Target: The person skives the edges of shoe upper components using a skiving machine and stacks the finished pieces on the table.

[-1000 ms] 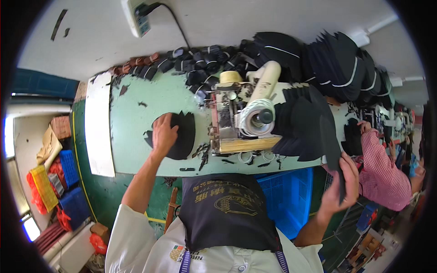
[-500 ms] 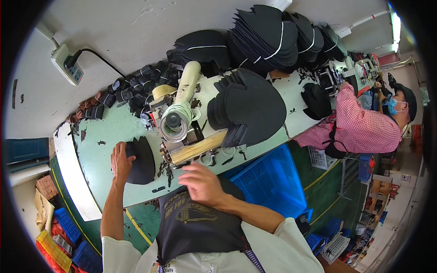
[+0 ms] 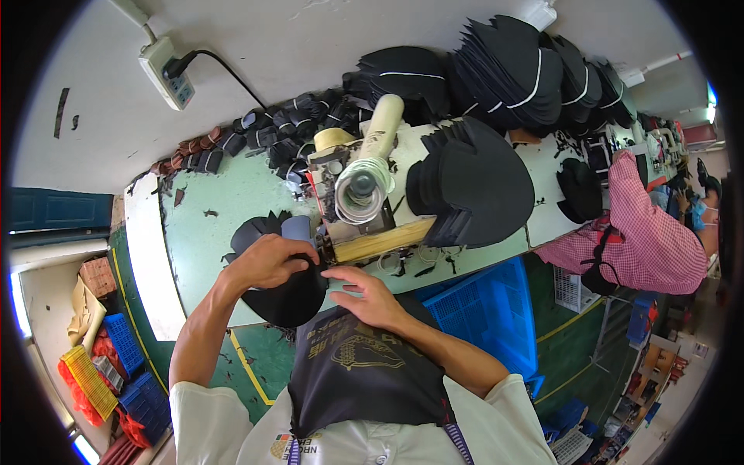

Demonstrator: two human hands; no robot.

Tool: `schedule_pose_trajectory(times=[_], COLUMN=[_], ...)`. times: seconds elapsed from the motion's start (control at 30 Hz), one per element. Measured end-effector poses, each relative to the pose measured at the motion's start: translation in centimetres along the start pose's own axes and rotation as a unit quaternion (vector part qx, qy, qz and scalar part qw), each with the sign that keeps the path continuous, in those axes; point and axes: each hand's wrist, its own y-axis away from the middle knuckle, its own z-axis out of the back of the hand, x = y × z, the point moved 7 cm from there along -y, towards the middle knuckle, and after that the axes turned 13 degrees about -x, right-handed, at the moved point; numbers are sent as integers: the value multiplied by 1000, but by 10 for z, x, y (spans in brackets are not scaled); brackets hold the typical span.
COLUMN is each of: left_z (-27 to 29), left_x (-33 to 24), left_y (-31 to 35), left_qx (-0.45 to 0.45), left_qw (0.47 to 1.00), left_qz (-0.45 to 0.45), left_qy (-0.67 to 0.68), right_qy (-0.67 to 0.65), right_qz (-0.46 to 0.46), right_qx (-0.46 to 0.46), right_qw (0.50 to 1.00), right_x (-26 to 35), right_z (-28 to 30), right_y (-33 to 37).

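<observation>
My left hand [image 3: 271, 260] is closed on the upper part of a curved black sheet piece [image 3: 298, 298], which is raised and tilted at the table's front edge. Beside the piece's right edge is my right hand [image 3: 370, 296], its fingers apart and holding nothing; the index fingertip comes to that edge, and I cannot tell if it touches. More black cut pieces [image 3: 256, 232] lie on the pale green table [image 3: 190, 256], partly hidden behind my left hand. Just right stands a bench machine with a cream arm [image 3: 384, 124], a thread-like white coil [image 3: 362, 191] and a yellowish wooden strip [image 3: 380, 240].
A fanned stack of black pieces [image 3: 484, 182] lies right of the machine. Tied black bundles [image 3: 511, 70] and small rolled bundles [image 3: 294, 116] line the wall. A blue crate [image 3: 496, 310] stands below the table's front edge. A co-worker in a checked top [image 3: 651, 232] sits at the right.
My left hand has moved right, from a flat piece on the table to the lifted black piece near the machine. My right hand now reaches toward that piece's edge. The view has shifted.
</observation>
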Motion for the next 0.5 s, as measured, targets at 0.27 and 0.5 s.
schedule_pose_trajectory(times=[0.27, 0.5], left_z=[9, -1], left_x=[12, 3], left_y=[8, -23], left_qx=[49, -31], left_qw=[991, 995], left_qz=[48, 60], left_qy=[111, -74], right_qy=[57, -98], right_qz=[78, -78], right_qx=[-27, -31], right_qw=[995, 992], right_x=[4, -20], right_z=[4, 5], right_y=[-2, -7])
